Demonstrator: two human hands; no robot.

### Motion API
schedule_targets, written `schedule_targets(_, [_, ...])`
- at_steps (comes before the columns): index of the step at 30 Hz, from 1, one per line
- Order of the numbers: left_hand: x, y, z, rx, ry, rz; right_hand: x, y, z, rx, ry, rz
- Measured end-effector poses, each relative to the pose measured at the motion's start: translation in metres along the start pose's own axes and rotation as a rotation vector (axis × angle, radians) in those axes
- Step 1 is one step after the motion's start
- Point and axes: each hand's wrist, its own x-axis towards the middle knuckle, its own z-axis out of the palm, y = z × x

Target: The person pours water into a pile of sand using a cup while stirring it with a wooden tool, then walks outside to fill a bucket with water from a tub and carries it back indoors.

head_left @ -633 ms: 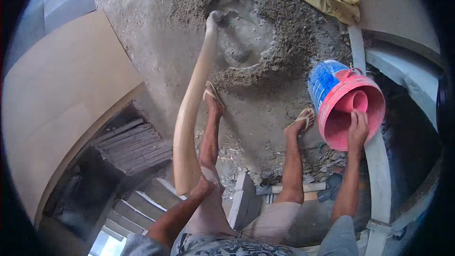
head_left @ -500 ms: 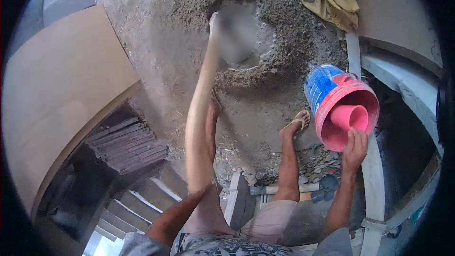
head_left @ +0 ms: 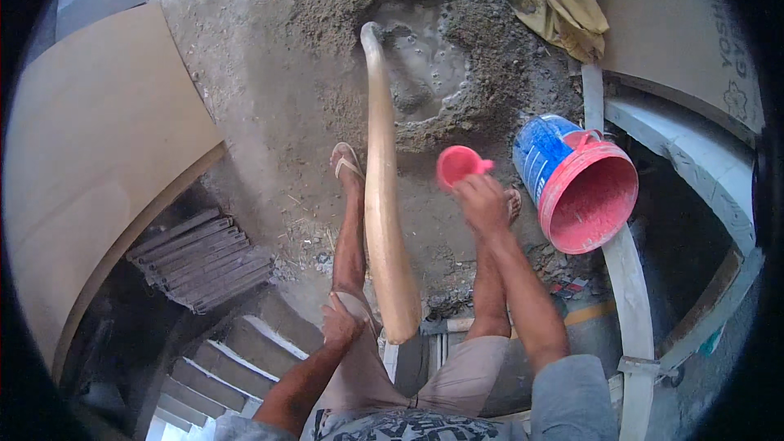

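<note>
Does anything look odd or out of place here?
The long wooden handle looks odd: its near end is unheld, with the left hand on the knee and the right hand holding the pink cup.

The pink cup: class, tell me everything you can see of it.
The pink cup is small and round-mouthed, reddish pink inside and out, and looks like plastic. A short stub, apparently its handle, juts from its right side. It is tipped so that its open mouth faces the camera; any contents cannot be made out. The fingers of the right hand hold it, between the long pale pole and the blue bucket, touching neither.
</note>
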Motion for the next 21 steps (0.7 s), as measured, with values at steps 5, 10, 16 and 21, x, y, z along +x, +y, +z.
schedule_targets(5, [-0.004, -0.002, -0.007, -0.054, -0.047, 0.012, 0.056, -0.006, 0.076, 0.094, 0.007, 0.033])
schedule_targets(10, [-0.007, 0.004, -0.009, 0.077, -0.007, 0.035, 0.078, -0.011, 0.110, -0.009, -0.154, 0.110])
schedule_targets(16, [-0.012, 0.010, -0.016, 0.205, 0.061, 0.051, 0.094, -0.021, 0.107, 0.029, -0.225, 0.162])
schedule_targets(21, [-0.014, 0.015, -0.019, 0.259, 0.106, 0.046, 0.096, -0.024, 0.099, 0.022, -0.128, 0.100])
